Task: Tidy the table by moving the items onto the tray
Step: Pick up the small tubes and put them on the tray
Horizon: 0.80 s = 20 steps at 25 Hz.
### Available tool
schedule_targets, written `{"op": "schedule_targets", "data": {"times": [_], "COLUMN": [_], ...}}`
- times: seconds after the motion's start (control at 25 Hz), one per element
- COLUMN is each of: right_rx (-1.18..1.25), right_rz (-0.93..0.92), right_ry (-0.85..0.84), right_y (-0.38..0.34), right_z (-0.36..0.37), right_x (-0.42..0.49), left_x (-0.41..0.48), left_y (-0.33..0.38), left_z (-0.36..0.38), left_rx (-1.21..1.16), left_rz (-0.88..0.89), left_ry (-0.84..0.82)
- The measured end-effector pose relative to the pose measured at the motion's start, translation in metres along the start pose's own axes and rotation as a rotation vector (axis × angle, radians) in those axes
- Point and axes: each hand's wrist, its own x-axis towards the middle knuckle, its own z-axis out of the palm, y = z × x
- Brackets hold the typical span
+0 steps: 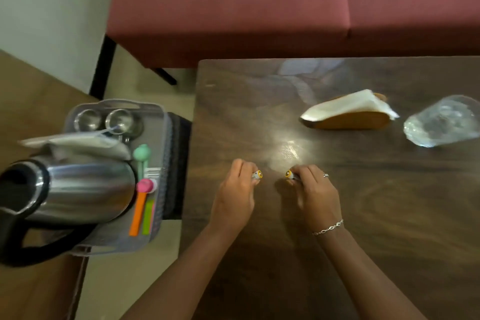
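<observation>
Dark wood tabletop [363,202] fills the right of the view, with a red cushioned bench [233,8] behind it. At far left, off the tabletop, sits a grey tray [122,104] carrying a steel kettle [85,189], two steel cups [88,119] and some coloured sticks [141,213]. Near the tabletop's middle, my left hand [233,197] curls round a small yellow-tipped object [257,175]. Just beside it, my right hand [315,195] pinches a second yellow-tipped object [289,175]. The two tips face each other, apart. Both hands rest low on the wood. Further right stands a wooden napkin holder [350,119] with white napkins, then a clear glass [441,122] at the edge.
</observation>
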Motion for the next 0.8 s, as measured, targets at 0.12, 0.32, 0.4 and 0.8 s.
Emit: {"op": "schedule_targets", "data": {"times": [0.12,0.32,0.4,0.8], "right_rx": [0.089,0.193,0.215,-0.409], "right_rz": [-0.004,-0.16,-0.253,-0.542], "right_ry": [-0.16,-0.308,-0.414,-0.89], "right_y": [-0.065,-0.166,-0.203,-0.261], "right_z": [0.028,0.071,0.097,0.211], "right_x": [0.032,0.087,0.105,0.126], "left_x": [-0.004,-0.026,-0.036,-0.059], "left_y": [-0.045,-0.108,-0.128,-0.179], "left_z": [-0.045,-0.092,-0.104,-0.119], "left_rx": [-0.03,-0.024,-0.018,0.013], "left_rz": [-0.065,-0.194,-0.231,-0.266], "left_ry": [0.151,0.276,0.289,0.227]}}
